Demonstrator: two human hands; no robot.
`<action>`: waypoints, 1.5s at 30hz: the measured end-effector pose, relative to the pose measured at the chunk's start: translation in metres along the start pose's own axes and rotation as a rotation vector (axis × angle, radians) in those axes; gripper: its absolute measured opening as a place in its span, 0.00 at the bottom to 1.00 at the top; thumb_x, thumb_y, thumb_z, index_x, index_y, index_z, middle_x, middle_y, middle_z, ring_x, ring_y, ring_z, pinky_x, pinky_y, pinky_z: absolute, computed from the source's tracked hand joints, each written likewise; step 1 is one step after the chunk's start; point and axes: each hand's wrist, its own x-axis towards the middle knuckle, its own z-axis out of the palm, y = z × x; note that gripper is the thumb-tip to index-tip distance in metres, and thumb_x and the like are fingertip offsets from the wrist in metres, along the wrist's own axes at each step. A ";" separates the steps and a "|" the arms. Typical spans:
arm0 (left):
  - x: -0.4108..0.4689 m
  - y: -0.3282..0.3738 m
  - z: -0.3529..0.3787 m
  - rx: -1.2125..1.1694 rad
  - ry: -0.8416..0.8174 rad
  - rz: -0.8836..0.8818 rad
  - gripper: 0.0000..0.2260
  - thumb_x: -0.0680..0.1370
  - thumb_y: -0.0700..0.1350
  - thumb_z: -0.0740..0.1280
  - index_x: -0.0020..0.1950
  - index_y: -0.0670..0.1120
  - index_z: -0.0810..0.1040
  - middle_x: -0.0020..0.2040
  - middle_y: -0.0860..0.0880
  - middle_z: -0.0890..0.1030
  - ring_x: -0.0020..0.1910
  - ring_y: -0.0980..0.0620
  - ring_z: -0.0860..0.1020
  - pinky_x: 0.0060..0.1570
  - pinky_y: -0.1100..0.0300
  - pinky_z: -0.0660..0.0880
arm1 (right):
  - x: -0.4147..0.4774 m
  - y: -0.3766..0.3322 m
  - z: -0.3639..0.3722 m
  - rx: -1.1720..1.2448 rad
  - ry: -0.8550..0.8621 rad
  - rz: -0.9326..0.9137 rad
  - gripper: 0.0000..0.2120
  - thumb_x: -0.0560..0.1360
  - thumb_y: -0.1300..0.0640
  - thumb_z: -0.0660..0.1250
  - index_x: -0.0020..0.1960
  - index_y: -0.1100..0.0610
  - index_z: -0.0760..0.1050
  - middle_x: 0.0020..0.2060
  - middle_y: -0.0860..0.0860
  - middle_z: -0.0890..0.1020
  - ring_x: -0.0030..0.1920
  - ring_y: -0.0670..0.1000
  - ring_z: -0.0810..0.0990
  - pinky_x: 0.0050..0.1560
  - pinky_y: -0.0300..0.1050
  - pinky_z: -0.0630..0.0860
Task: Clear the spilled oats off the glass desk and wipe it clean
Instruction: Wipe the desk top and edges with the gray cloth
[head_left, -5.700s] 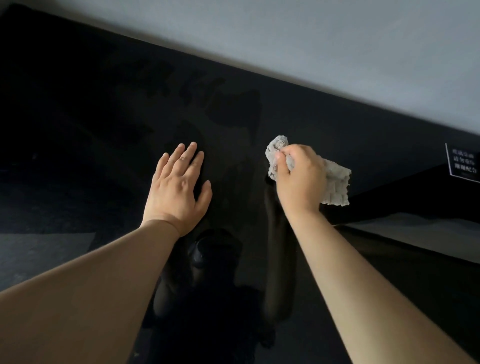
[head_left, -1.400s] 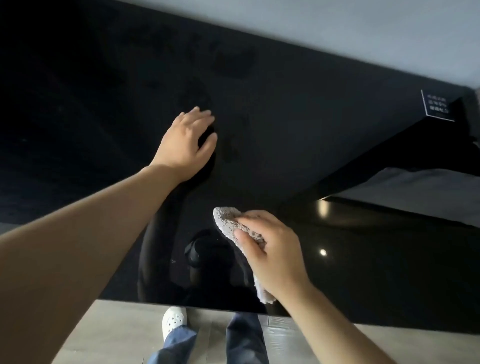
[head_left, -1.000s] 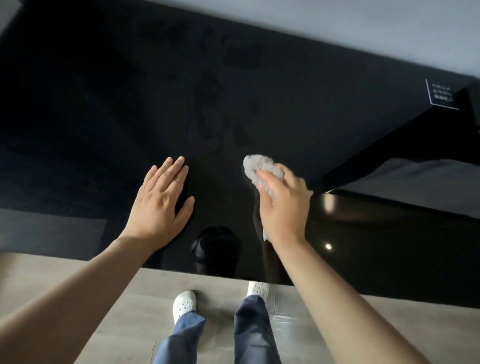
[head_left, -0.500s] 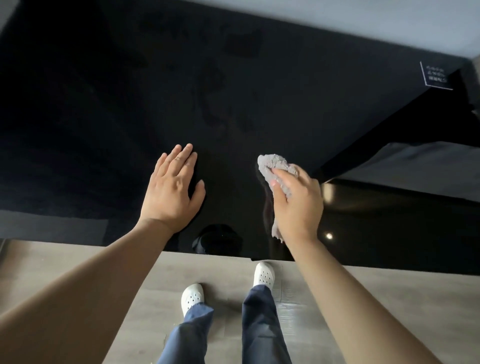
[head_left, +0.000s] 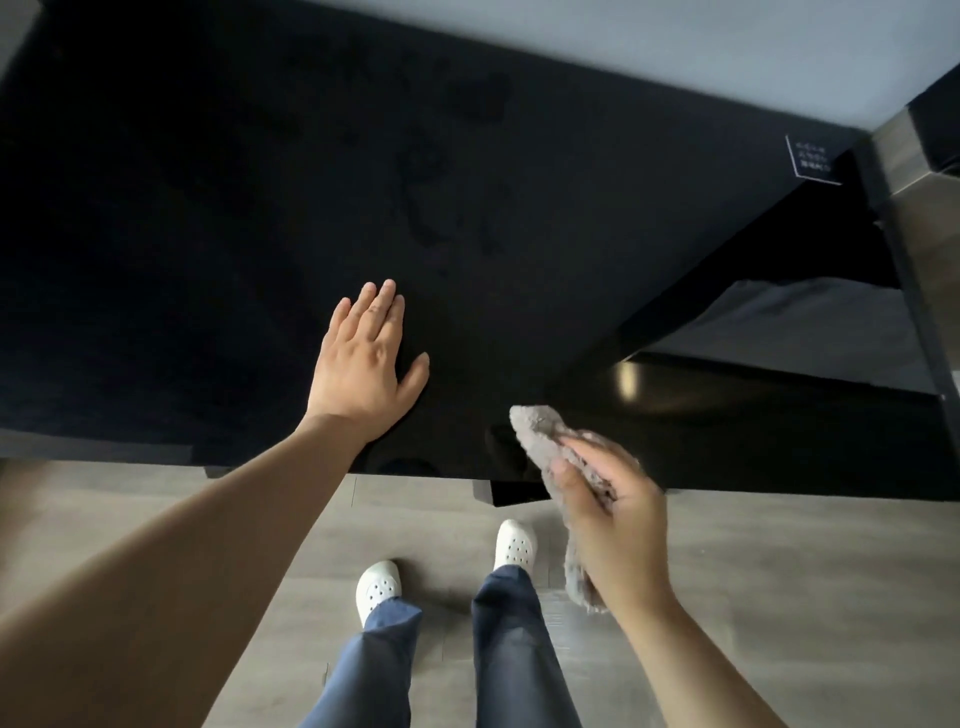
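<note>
Head camera, looking down: a glossy black glass desk (head_left: 208, 208) fills the upper two thirds of the view, and its near edge runs across the middle. Below that edge I see grey wood-grain floor (head_left: 779, 571).

My left grip (head_left: 363, 369), a bare hand, lies palm down on the desk close to the near edge. Its fingers are straight and side by side, the thumb is spread out to the right, and it holds nothing. The bare forearm reaches in from the lower left.

My right grip (head_left: 613, 525) is to the right and nearer to me, mostly over the floor just in front of the desk edge. Its fingers are curled round a grey textured cloth (head_left: 540, 431), with the thumb pressed along the fabric. The cloth's upper end sticks out past the thumb and overlaps the desk's near edge. I cannot tell whether it touches the glass. Its lower end hangs out under the palm.

Faint dull smears (head_left: 431, 208) mark the glass beyond the left grip, towards the middle of the desk. A small dark label with pale print (head_left: 813, 158) sits at the far right corner.

Between the forearms are two legs in blue jeans (head_left: 514, 649) and a pair of white perforated clogs (head_left: 378, 584) on the floor. A pale grey wall (head_left: 727, 52) runs behind the desk.
</note>
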 end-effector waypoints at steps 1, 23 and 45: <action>0.000 0.000 -0.001 -0.011 -0.006 -0.002 0.32 0.79 0.59 0.53 0.76 0.40 0.60 0.78 0.45 0.56 0.78 0.47 0.51 0.77 0.51 0.47 | 0.010 -0.005 -0.002 0.018 0.058 0.019 0.09 0.75 0.60 0.70 0.55 0.54 0.82 0.51 0.37 0.81 0.56 0.37 0.77 0.56 0.28 0.70; 0.234 -0.073 -0.030 -0.076 0.066 -0.157 0.27 0.80 0.51 0.62 0.76 0.41 0.62 0.77 0.46 0.61 0.77 0.49 0.55 0.75 0.56 0.48 | 0.341 -0.042 0.055 -0.126 0.052 -0.129 0.20 0.78 0.50 0.64 0.69 0.50 0.69 0.61 0.41 0.75 0.61 0.44 0.72 0.59 0.37 0.67; 0.245 -0.088 -0.016 -0.015 0.087 -0.138 0.27 0.77 0.52 0.55 0.73 0.40 0.68 0.75 0.46 0.65 0.76 0.48 0.59 0.76 0.54 0.52 | 0.394 -0.054 0.146 -0.292 -0.209 -0.388 0.13 0.74 0.52 0.66 0.59 0.47 0.78 0.55 0.41 0.79 0.49 0.46 0.76 0.48 0.40 0.74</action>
